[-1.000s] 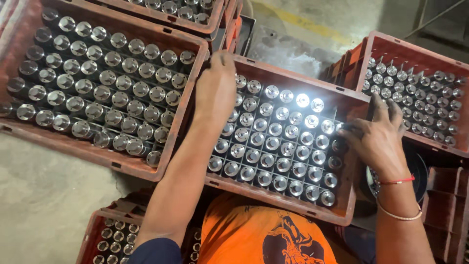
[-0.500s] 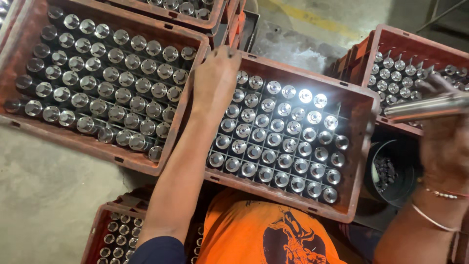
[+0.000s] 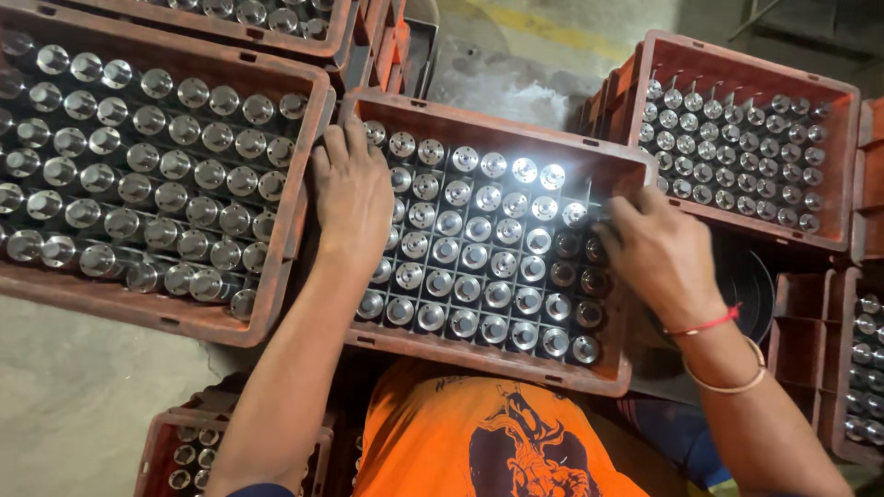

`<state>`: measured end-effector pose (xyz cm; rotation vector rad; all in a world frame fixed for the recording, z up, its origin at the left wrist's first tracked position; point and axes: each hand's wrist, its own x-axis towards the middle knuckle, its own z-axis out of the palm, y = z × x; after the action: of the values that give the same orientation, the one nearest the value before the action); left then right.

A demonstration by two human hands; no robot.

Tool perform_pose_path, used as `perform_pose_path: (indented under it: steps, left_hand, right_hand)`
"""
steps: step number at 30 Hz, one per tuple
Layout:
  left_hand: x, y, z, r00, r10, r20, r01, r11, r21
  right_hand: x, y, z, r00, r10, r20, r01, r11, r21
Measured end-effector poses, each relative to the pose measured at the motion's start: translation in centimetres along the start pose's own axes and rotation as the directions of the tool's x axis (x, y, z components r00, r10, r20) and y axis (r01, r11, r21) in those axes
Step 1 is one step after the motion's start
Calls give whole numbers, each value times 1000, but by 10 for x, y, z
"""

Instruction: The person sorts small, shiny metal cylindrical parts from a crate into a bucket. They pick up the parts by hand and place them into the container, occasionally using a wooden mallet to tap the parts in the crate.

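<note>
Resting palm-down on the left edge of the centre crate [image 3: 516, 129], the left hand [image 3: 354, 198] lies flat over the first columns of metal parts [image 3: 479, 258], its fingers [image 3: 357, 138] extended and spread, gripping nothing. The crate is a red-brown plastic box with a grid divider; each cell holds one upright, round-topped shiny steel piece. The crate sits directly in front of the person, above the orange shirt [image 3: 479, 442].

The right hand [image 3: 658, 253] is at the crate's right side, over the rightmost column. Its fingers [image 3: 619, 213] are curled toward the far right cells; whether they clamp a part cannot be told from this view. A red thread and a thin bangle circle the right wrist.

Left of the centre crate, touching it, stands a second crate [image 3: 285, 304] filled with similar steel parts. A third filled crate [image 3: 737, 55] stands to the far right, apart from the centre one. A smaller crate [image 3: 161, 442] lies near the left, below the left forearm, on the concrete floor [image 3: 74, 396].
</note>
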<state>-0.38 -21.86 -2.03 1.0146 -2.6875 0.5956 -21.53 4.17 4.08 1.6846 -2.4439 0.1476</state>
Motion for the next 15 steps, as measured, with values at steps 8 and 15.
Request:
perform_pose_path:
  steps: [8,15]
  left_hand:
    - [4,-5,8,998,9,70,-1,993,-118]
    - [6,-3,11,996,39,75,-34,997,-63]
  right_hand:
    - [13,23,6,977,-165,133,149,982,119]
    - [35,21,15,986,-76,146,59,991,117]
